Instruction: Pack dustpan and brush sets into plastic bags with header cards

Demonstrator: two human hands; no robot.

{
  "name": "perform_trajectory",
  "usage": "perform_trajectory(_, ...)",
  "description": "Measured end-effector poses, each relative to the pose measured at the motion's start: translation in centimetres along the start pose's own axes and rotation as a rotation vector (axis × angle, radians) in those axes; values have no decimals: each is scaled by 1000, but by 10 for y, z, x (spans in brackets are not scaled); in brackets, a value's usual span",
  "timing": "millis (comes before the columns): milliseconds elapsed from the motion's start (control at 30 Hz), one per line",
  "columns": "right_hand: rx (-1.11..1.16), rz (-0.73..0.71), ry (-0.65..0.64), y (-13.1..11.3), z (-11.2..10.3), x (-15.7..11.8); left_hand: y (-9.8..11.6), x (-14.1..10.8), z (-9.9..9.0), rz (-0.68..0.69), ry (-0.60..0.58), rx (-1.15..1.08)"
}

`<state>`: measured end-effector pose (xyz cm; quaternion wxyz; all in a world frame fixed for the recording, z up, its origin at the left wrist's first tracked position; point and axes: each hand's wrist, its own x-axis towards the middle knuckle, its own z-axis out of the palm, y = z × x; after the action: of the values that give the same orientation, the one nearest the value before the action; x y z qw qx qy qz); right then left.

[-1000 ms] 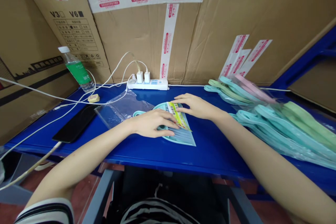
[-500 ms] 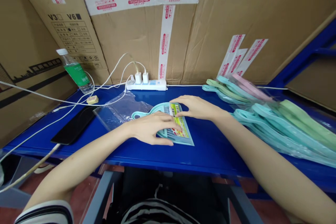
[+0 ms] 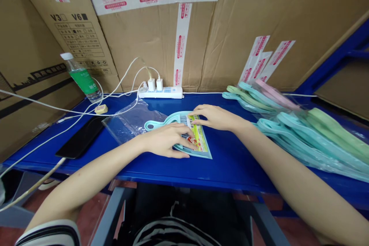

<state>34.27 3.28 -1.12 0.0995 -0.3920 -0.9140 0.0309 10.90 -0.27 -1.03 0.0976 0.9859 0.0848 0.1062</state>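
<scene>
Head camera looks down on my 2 hands [image 3: 165,141] working over a light-blue plastic dustpan [image 3: 180,118] that lies flat on a blue steel shelf [image 3: 230,165], its handle pointing left. A yellow-green printed card [image 3: 198,135] sits on the dustpan's ribbed face, and my right hand [image 3: 217,118] is open, its fingertips [image 3: 196,121] resting on the card's upper end. My left hand curves over the dustpan's lower part, though I cannot tell whether it pinches the edge or only presses down. Just left of the dustpan lies a clear plastic bag [image 3: 131,121], its mouth toward the handle. Bagged dustpans [image 3: 305,138] are piled to the right. I judge the step in hand to be seating the card on the dustpan, before any bagging. The next move calls for holding the card square against the ribs, with the bag within easy reach.
</scene>
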Motion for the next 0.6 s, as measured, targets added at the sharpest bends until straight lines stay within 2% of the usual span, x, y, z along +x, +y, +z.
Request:
perform_trajectory(300, 20, 44, 47, -3, 2, 0, -1, -1, -2, -2, 7, 5)
perform_trajectory(600, -45, 47, 33, 2, 8, 1, -4, 0, 1, 23, 31, 28)
